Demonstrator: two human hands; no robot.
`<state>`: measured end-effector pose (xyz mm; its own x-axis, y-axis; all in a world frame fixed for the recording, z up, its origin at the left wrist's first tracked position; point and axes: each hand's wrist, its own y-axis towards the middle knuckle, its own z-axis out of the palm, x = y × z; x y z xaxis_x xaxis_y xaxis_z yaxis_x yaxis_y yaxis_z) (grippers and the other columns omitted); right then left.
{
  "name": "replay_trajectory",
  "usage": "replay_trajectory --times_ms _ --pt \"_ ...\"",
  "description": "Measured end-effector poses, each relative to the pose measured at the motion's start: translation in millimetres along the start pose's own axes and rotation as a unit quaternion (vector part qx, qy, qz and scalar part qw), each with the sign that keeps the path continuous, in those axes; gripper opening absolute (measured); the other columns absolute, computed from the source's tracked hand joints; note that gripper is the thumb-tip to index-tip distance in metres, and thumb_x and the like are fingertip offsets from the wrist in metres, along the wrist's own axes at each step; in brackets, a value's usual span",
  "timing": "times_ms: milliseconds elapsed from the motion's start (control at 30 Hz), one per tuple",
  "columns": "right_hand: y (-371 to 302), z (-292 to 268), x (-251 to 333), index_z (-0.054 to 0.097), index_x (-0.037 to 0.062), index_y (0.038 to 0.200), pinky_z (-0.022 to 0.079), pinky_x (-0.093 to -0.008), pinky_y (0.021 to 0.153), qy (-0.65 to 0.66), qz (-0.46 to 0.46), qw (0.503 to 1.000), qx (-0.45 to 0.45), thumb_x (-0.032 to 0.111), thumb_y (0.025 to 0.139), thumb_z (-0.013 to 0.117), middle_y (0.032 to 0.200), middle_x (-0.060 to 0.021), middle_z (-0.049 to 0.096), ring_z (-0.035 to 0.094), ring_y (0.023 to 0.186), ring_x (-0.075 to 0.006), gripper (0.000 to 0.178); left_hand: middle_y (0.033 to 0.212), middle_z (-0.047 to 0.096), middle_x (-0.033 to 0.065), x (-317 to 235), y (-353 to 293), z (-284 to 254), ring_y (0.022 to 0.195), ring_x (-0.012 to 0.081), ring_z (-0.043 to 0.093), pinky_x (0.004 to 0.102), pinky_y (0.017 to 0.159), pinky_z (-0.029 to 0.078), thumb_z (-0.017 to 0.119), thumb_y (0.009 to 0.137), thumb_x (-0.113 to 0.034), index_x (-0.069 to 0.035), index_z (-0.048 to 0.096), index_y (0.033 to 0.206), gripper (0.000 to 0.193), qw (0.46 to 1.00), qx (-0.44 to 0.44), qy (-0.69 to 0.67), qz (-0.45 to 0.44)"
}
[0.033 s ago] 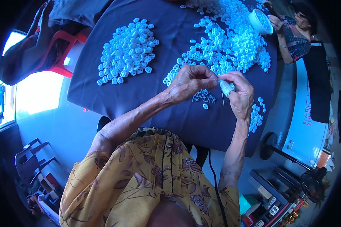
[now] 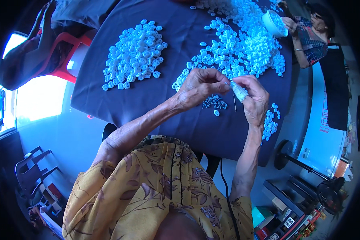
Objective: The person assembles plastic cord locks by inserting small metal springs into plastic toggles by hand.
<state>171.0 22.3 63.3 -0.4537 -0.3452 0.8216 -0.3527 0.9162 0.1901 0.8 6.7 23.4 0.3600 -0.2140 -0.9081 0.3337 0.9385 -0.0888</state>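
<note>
My left hand [image 2: 201,87] is closed in a pinch above the dark table, its thumb and index fingertips meeting the right hand's. What lies between them is too small to make out. My right hand [image 2: 254,98] is also closed, fingers bent round a pale, whitish wrapped piece [image 2: 239,93]; whether this is a finger covering or a held thing, I cannot tell. A thin needle-like rod [image 2: 235,103] points down beside it. Below the hands lie a heap of small dark pins [image 2: 215,102] and one white oval piece [image 2: 217,113] with holes.
A dark cloth covers the table [image 2: 180,132]. White oval pieces form a left pile [image 2: 136,54] and a larger right pile [image 2: 244,50]; a few more [image 2: 270,125] lie right. At the far right, another person [image 2: 308,36] sits near a white tub [image 2: 275,24]. A red chair [image 2: 66,54] stands left.
Hardly anything differs. My right hand and the pale piece have shifted very slightly; my left hand keeps its pinch.
</note>
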Motion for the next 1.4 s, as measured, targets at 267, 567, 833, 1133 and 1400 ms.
replay_trajectory --times_ms 267,567,833,1133,1400 --pt "-10.6 14.8 -1.0 0.058 -0.0037 0.094 0.042 -0.023 0.076 0.22 0.074 0.967 -0.109 0.002 0.075 0.052 0.085 -0.0067 0.059 0.055 0.078 -0.0107 0.021 0.088 0.06 0.0089 -2.8 -2.8 8.8 0.082 0.0131 0.057 0.0289 0.076 0.046 0.061 0.078 -0.006 0.0 0.06 0.083 0.008 0.994 -0.023 -0.092 0.056" --pt "-8.1 5.9 6.1 0.058 -0.004 0.092 0.043 -0.0224 0.072 0.181 0.038 0.979 -0.09 0.003 0.074 0.051 0.084 -0.0063 0.059 0.055 0.076 -0.011 0.02 0.082 0.061 0.0085 -4.6 0.0 4.8 0.076 0.0137 0.059 0.0281 0.074 0.047 0.062 0.078 -0.008 0.0 0.06 0.082 0.009 0.993 -0.032 -0.101 0.05" --pt "-6.0 18.4 17.0 0.057 -0.0051 0.095 0.044 -0.0221 0.073 0.034 0.009 0.989 -0.146 0.0 0.074 0.048 0.084 -0.0064 0.058 0.055 0.076 -0.0108 0.023 0.082 0.062 0.0083 -9.1 3.2 13.2 0.076 0.0142 0.06 0.0273 0.073 0.048 0.061 0.079 -0.01 0.001 0.059 0.086 0.012 0.991 -0.047 -0.123 0.04" --pt "-3.5 7.9 15.7 0.057 -0.0036 0.093 0.044 -0.0243 0.075 0.085 0.014 0.979 -0.182 0.003 0.073 0.044 0.089 -0.0076 0.058 0.056 0.082 -0.0134 0.025 0.083 0.061 0.0105 -11.6 7.6 15.2 0.077 0.0177 0.061 0.0296 0.074 0.05 0.061 0.08 -0.012 0.001 0.057 0.085 0.014 0.979 -0.028 -0.2 0.023" --pt "-7.4 7.9 12.8 0.059 -0.0004 0.094 0.043 -0.0218 0.072 -0.031 -0.059 0.985 -0.161 0.004 0.073 0.047 0.089 -0.0052 0.058 0.054 0.081 -0.0123 0.024 0.083 0.06 0.0087 -14.6 9.9 14.6 0.076 0.0169 0.061 0.0301 0.075 0.05 0.06 0.081 -0.012 0.0 0.057 0.085 0.013 0.979 -0.017 -0.198 0.033"
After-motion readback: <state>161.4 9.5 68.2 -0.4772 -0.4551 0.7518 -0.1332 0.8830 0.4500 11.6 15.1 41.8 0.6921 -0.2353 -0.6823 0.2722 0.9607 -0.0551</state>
